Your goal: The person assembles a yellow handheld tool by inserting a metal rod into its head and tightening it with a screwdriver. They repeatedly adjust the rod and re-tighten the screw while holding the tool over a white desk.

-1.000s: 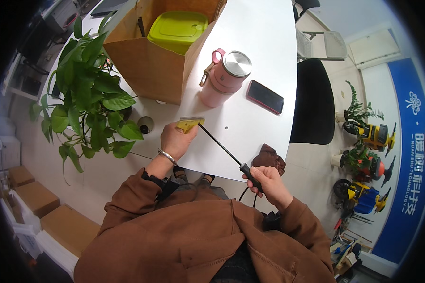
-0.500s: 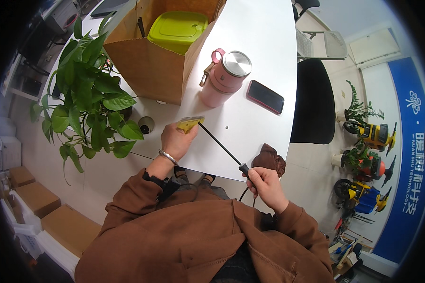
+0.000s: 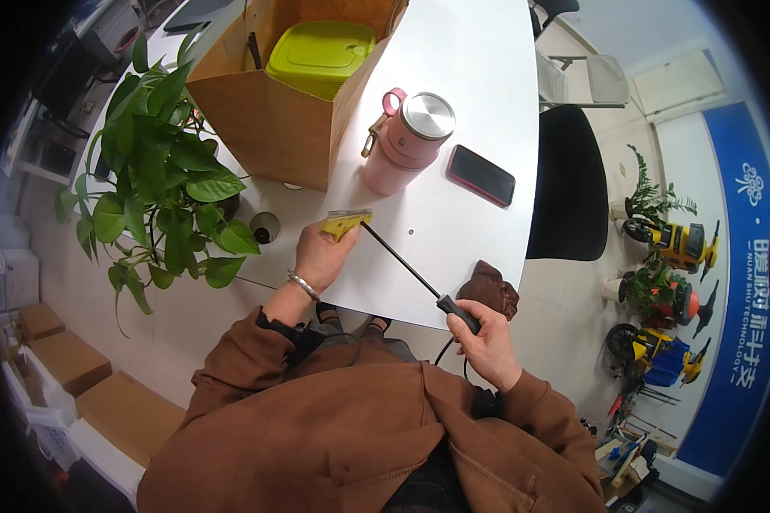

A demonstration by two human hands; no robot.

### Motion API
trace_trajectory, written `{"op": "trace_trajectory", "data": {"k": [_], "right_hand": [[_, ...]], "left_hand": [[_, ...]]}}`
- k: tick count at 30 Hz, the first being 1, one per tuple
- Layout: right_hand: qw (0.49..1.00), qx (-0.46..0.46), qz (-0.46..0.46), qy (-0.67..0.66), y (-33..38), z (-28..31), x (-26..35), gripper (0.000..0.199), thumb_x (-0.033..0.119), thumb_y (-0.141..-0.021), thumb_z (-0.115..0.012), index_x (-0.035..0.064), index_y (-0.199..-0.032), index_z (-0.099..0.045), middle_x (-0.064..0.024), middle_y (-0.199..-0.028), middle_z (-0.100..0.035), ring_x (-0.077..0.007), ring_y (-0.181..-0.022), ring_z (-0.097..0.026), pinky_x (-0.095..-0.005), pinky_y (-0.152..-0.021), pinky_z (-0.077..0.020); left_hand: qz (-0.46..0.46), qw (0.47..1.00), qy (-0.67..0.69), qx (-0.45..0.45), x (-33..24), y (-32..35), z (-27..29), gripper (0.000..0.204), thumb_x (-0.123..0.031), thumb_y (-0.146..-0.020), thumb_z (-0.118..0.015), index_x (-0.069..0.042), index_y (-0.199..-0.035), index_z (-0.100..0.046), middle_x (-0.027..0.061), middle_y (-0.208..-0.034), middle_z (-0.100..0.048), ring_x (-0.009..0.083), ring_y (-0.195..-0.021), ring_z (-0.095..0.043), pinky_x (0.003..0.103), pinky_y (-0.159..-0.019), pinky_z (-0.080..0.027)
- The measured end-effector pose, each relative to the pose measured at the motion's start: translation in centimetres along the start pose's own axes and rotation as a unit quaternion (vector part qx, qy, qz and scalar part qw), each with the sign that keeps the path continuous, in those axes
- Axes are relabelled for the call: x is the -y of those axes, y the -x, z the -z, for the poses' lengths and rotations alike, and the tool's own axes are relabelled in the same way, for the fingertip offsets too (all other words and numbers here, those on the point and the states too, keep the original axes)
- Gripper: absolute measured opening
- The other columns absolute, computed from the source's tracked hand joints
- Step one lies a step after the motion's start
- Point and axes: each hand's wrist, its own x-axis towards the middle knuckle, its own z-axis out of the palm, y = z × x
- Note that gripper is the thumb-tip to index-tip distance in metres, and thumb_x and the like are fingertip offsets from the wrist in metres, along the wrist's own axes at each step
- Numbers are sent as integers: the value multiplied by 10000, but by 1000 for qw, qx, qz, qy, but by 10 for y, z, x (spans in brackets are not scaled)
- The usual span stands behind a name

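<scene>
Above the table's near edge, my left hand (image 3: 322, 258) is closed around a small yellow block-like piece (image 3: 344, 225) with a pale, see-through upper edge. I cannot make out its exact kind. In my right hand (image 3: 488, 343) is a long screwdriver (image 3: 408, 264) with a black handle, gripped between thumb and fingers. Its dark shaft slants up to the left, and the tip meets the right side of the yellow piece. Whether the tip is inside it or only against it, I cannot tell.
A pink tumbler (image 3: 411, 141) and a phone (image 3: 481, 176) stand and lie on the white table (image 3: 479, 77). Behind to the left is a paper bag (image 3: 269, 128) holding a green-lidded box (image 3: 321, 51). A leafy plant (image 3: 167, 171) hangs left; brown crumpled cloth (image 3: 492, 291) lies right.
My right hand has shifted slightly down and right along the screwdriver, baring more of its handle. My left hand and the yellow piece have moved very slightly right.
</scene>
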Motion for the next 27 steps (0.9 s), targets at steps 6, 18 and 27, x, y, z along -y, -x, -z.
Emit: {"op": "trace_trajectory", "data": {"k": [6,18,27], "right_hand": [[916,129,-232,-300,-8,12,-2,269,214,-983,-581,-36,-1062,-638,-19,-777,-616,-46,-660,-554,-224,-476,-485],[997,32,-63,-12,-4,3,0,205,158,-944,-640,-25,-1032,-605,-27,-769,-643,-78,-633,-578,-234,-549,-492],[942,120,-186,-252,-7,10,-22,260,259,-1025,-535,10,-1055,-600,-26,-852,-639,-59,-638,-544,-223,-520,-496]], "left_hand": [[-6,999,-43,-7,1,-1,0,267,-254,-895,-677,-15,-1010,-696,108,-795,-710,192,-714,-663,312,-679,-509],[-22,992,-119,-37,-13,4,-5,257,-266,-893,-668,-74,-1063,-692,136,-790,-702,289,-712,-680,359,-663,-523],[-54,990,-133,-14,-6,2,-9,236,-258,-901,-653,-121,-1092,-677,176,-776,-665,354,-720,-658,388,-643,-514]]}}
